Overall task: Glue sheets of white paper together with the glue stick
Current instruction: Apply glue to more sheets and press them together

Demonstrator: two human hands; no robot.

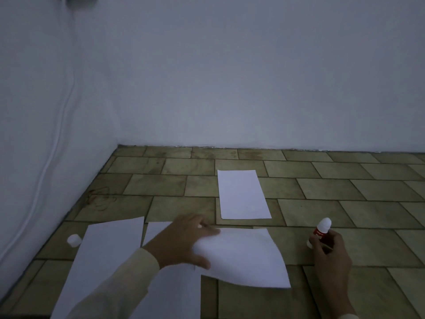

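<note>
Left grip (181,241) pinching left end of lifted sheet (241,259), long axis left-right, low over mid floor (345,192) | right grip (331,252) wrapped round glue stick (322,231), near upright, white tip up, near sheet's right end | cap (74,240) by left floor edge | red label, writing too blurred to read

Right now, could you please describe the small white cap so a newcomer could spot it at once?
Follow the left wall down to the tiled floor. Beside the left edge of the leftmost paper sheet lies the cap. Unlike the flat sheets, it is small, round and stubby.
</note>
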